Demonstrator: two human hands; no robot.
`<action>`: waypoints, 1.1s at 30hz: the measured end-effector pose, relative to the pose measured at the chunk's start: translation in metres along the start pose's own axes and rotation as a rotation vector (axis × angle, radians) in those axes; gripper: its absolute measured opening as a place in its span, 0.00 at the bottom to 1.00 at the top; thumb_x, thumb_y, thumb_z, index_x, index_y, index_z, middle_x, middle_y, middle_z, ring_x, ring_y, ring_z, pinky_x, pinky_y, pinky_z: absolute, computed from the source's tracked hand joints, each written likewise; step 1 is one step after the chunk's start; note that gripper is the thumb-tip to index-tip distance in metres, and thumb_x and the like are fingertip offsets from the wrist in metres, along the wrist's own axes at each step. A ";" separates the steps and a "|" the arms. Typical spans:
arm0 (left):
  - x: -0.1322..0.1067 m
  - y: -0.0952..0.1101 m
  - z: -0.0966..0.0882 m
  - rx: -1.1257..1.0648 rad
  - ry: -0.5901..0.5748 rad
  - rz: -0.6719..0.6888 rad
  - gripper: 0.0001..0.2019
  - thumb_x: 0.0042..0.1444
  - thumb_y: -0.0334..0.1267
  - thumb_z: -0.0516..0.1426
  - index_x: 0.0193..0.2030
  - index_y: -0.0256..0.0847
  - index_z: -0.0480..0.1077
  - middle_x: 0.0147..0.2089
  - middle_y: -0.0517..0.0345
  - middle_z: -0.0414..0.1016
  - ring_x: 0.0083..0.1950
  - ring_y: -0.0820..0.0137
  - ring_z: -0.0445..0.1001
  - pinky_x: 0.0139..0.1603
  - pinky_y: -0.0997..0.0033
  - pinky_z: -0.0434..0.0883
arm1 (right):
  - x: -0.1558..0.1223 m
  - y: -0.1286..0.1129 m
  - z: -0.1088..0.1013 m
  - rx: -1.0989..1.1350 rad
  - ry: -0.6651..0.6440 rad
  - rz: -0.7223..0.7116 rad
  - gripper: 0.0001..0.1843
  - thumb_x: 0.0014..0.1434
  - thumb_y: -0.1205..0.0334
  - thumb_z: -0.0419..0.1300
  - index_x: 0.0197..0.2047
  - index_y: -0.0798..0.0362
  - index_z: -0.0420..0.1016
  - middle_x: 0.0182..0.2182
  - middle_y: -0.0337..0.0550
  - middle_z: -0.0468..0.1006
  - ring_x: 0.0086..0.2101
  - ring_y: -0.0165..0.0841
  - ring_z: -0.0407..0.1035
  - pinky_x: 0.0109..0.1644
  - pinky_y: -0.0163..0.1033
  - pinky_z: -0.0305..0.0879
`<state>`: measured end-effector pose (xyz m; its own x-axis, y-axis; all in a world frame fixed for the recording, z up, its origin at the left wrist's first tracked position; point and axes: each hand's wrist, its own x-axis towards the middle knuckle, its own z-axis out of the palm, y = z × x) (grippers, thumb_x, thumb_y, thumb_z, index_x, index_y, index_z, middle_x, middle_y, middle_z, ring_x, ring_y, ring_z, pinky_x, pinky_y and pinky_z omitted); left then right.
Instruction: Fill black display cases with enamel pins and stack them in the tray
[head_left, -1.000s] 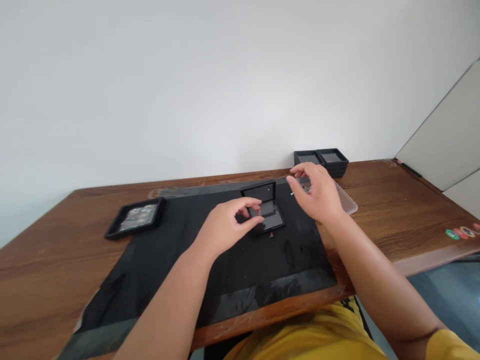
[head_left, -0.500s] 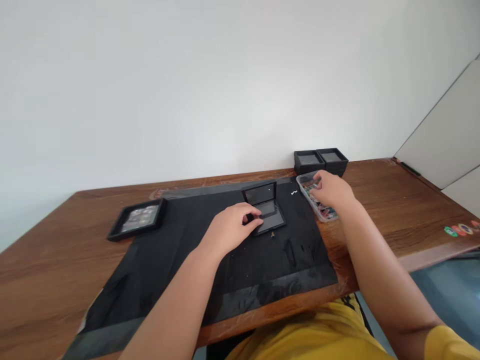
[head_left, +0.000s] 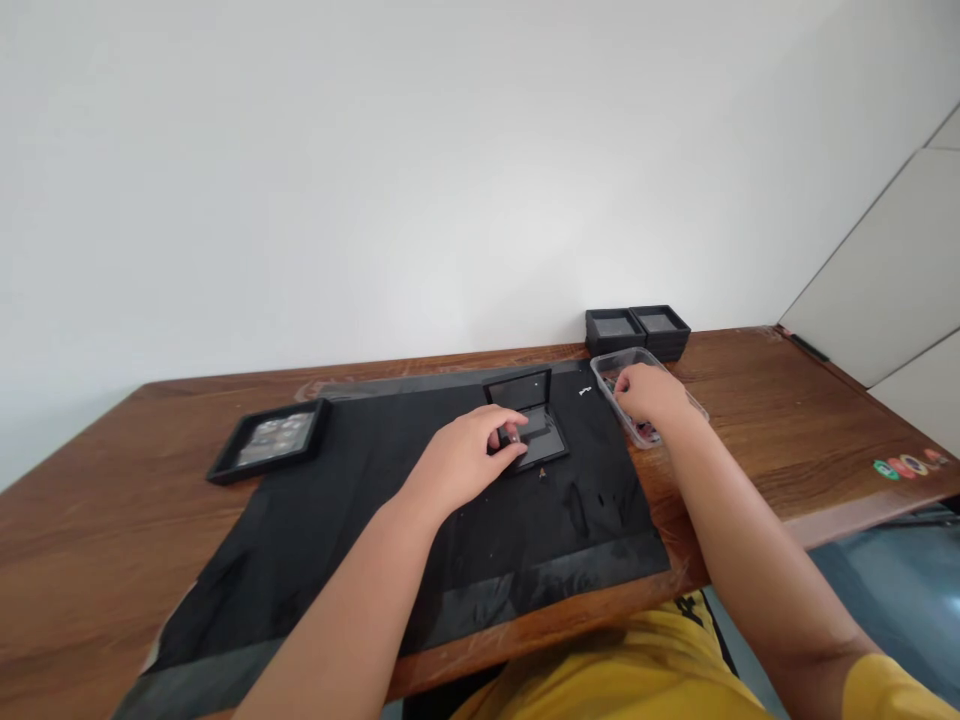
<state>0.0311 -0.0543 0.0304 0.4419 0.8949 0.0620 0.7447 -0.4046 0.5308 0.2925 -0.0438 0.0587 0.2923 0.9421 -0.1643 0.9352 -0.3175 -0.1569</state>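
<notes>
A small black hinged case (head_left: 529, 415) lies open on the black mat (head_left: 420, 520), its lid standing up at the back. My left hand (head_left: 469, 455) rests at the case's left front corner, fingers curled and pinched on its edge, with a small pale item between fingertips. My right hand (head_left: 651, 395) reaches into a clear plastic container (head_left: 649, 400) of small colourful pieces just right of the mat, fingers bent down among them; what they hold is hidden.
A black tray (head_left: 271, 438) with small pale items sits at the mat's left edge. Two stacked black boxes (head_left: 637, 330) stand by the wall. Tiny bits (head_left: 585, 391) lie on the mat. Coloured stickers (head_left: 904, 466) mark the wooden table's (head_left: 787, 430) right edge.
My right hand moved from above the mat to the right and down into the clear container. My left hand closed down onto the case's front edge.
</notes>
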 end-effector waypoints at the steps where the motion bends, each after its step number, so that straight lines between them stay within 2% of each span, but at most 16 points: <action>1: 0.000 0.000 0.000 -0.006 -0.010 -0.001 0.13 0.58 0.43 0.57 0.47 0.47 0.78 0.40 0.59 0.79 0.36 0.65 0.75 0.37 0.67 0.71 | 0.000 0.000 0.000 -0.007 -0.008 -0.002 0.12 0.53 0.67 0.61 0.38 0.46 0.82 0.39 0.46 0.84 0.42 0.41 0.78 0.43 0.40 0.68; 5: 0.002 -0.003 0.001 -0.039 -0.043 -0.027 0.15 0.58 0.43 0.56 0.49 0.48 0.78 0.38 0.60 0.81 0.37 0.65 0.76 0.38 0.67 0.71 | 0.002 0.001 0.001 -0.021 -0.003 -0.021 0.09 0.55 0.64 0.60 0.38 0.48 0.82 0.41 0.48 0.84 0.43 0.41 0.77 0.43 0.40 0.67; 9: 0.002 -0.006 0.002 -0.063 -0.041 -0.039 0.16 0.57 0.42 0.55 0.50 0.49 0.78 0.40 0.61 0.83 0.38 0.65 0.77 0.39 0.67 0.72 | 0.004 0.001 0.003 0.003 -0.014 -0.043 0.10 0.58 0.57 0.61 0.42 0.47 0.81 0.41 0.48 0.84 0.41 0.40 0.77 0.43 0.40 0.67; 13: 0.002 -0.008 0.002 -0.046 -0.024 -0.038 0.16 0.58 0.44 0.55 0.50 0.49 0.78 0.40 0.60 0.83 0.37 0.65 0.77 0.40 0.67 0.72 | 0.004 -0.001 0.003 0.024 -0.022 -0.043 0.10 0.59 0.61 0.59 0.42 0.47 0.81 0.37 0.46 0.84 0.37 0.39 0.77 0.41 0.39 0.66; 18: 0.003 -0.008 0.001 -0.027 -0.014 -0.055 0.17 0.60 0.45 0.53 0.51 0.48 0.78 0.42 0.59 0.83 0.40 0.63 0.78 0.42 0.65 0.72 | 0.004 -0.001 0.005 -0.002 0.018 -0.062 0.12 0.60 0.64 0.55 0.43 0.49 0.80 0.43 0.50 0.83 0.44 0.43 0.76 0.44 0.41 0.66; 23: 0.003 -0.008 0.000 0.008 -0.011 -0.070 0.18 0.60 0.43 0.52 0.53 0.49 0.77 0.46 0.59 0.83 0.42 0.62 0.79 0.43 0.64 0.72 | 0.004 -0.002 0.002 0.074 0.098 -0.015 0.15 0.63 0.58 0.51 0.43 0.51 0.78 0.45 0.53 0.82 0.46 0.45 0.75 0.45 0.43 0.66; 28: 0.003 -0.010 0.000 0.032 -0.004 -0.027 0.15 0.60 0.41 0.51 0.46 0.47 0.78 0.51 0.56 0.81 0.45 0.62 0.78 0.45 0.64 0.74 | 0.002 -0.003 -0.006 0.139 0.152 0.013 0.20 0.65 0.57 0.45 0.40 0.52 0.78 0.46 0.54 0.81 0.45 0.44 0.75 0.45 0.42 0.65; 33: 0.002 -0.011 -0.001 0.014 -0.007 -0.002 0.14 0.60 0.41 0.51 0.42 0.46 0.77 0.49 0.54 0.80 0.43 0.61 0.78 0.44 0.62 0.73 | 0.000 -0.002 -0.010 0.143 0.175 0.024 0.18 0.63 0.58 0.47 0.39 0.51 0.78 0.43 0.52 0.82 0.42 0.43 0.75 0.41 0.39 0.63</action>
<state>0.0235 -0.0478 0.0258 0.4441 0.8943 0.0548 0.7526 -0.4055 0.5187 0.2929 -0.0420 0.0683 0.3558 0.9346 -0.0001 0.8933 -0.3401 -0.2939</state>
